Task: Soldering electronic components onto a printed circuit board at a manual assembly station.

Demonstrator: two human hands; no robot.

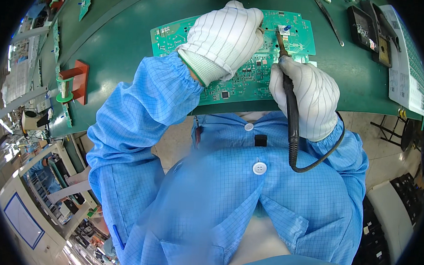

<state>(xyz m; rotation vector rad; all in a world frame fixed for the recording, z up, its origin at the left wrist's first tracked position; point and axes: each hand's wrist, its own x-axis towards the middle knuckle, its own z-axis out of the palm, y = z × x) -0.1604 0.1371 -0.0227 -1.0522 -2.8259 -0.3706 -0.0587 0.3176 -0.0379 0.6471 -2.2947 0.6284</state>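
Gripping a black soldering iron [291, 107], the gloved right hand [313, 96] curls closed; beyond this hand, the iron's tip [279, 39] sits beside a blue-topped white component [284, 30]. The gloved left hand [225, 40] pinches a thin, wire-like piece [270, 30]; beneath both hands lies a green circuit board [245, 82].
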